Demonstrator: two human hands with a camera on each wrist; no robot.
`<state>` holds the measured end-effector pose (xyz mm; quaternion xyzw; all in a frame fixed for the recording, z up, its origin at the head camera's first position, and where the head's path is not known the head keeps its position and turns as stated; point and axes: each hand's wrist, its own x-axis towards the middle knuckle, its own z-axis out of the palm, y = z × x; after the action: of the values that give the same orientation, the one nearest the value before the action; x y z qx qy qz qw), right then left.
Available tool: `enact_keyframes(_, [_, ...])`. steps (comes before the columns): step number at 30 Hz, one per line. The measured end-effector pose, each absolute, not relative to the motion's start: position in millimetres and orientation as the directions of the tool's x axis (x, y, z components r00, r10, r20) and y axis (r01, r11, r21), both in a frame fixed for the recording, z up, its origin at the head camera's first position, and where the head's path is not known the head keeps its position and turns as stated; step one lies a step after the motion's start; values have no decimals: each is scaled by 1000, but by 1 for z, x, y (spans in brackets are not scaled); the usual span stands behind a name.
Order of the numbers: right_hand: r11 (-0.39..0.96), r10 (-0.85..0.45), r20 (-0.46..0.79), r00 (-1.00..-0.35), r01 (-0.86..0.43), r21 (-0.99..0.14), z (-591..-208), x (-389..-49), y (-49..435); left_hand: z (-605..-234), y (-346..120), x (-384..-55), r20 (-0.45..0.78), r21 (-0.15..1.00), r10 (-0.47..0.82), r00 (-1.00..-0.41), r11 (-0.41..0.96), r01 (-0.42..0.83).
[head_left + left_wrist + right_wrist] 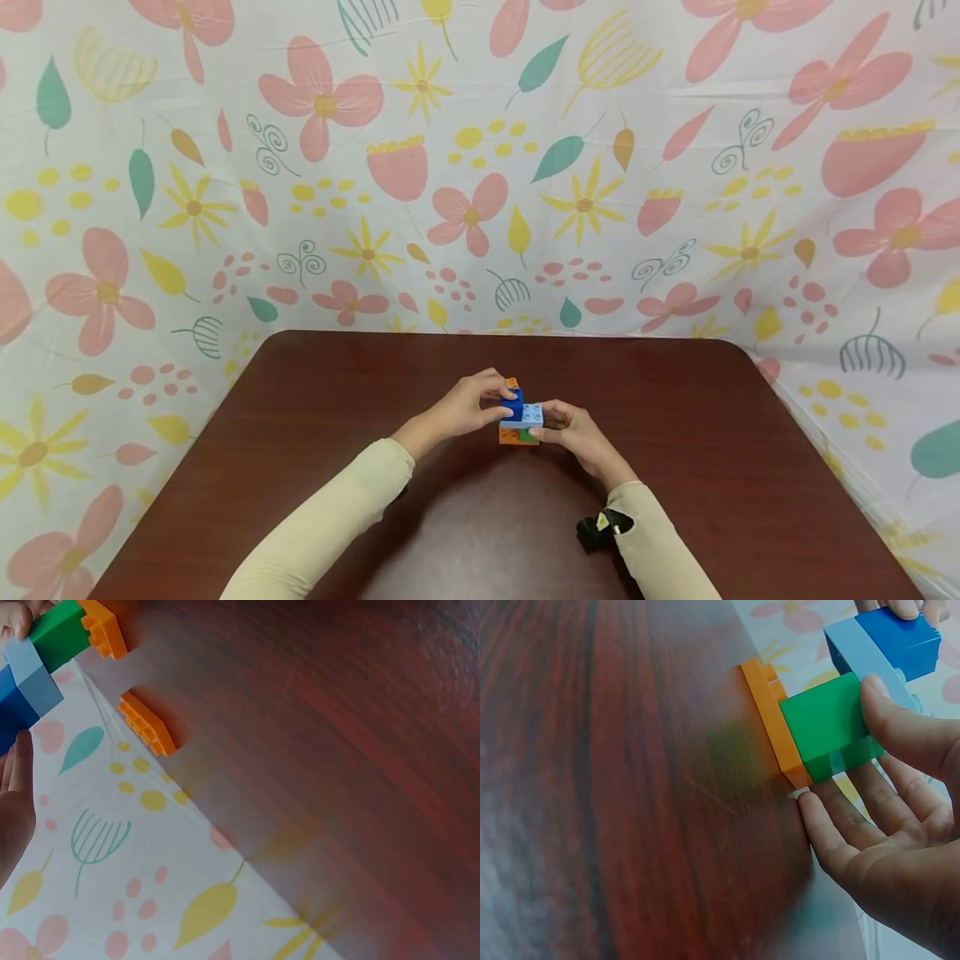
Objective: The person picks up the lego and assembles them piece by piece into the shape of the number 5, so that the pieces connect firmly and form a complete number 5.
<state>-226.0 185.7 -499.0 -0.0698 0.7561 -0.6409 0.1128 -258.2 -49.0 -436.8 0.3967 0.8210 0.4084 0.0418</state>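
A small stack of toy building bricks stands on the table. At its bottom is an orange brick (774, 727), with a green brick (823, 718) standing on one end of it. Across the top of the green one lies a light blue brick (532, 413), its studs showing at the right. A dark blue brick (906, 641) sits on the light blue brick's left part, pinched between thumb and fingers of my left hand (467, 407). From the right side my right hand (574, 433) grips the stack, its thumb on the green brick near the light blue one.
A second low orange brick (148, 726) lies on the brown table (660, 400) behind the stack. A flower-print cloth (472, 167) hangs along the table's back and sides. A black wrist device (596, 533) sits at my right sleeve.
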Motion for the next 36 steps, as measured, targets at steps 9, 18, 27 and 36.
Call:
enact_keyframes(9, [181,-246,-95,-965,51,-982,-494,-223,185,-441,-50,-261,266,774,667,-696,283,566])
enact_keyframes(18, [171,-252,-89,-964,46,-984,-490,-223,185,-438,-50,-266,257,758,679,-688,300,579])
enact_keyframes(27, [184,-262,-89,-961,41,-982,-493,-223,184,-435,-49,-266,242,770,682,-689,296,564])
enact_keyframes(36, [170,-258,-86,-962,43,-984,-491,-221,183,-438,-50,-267,238,781,673,-700,296,550])
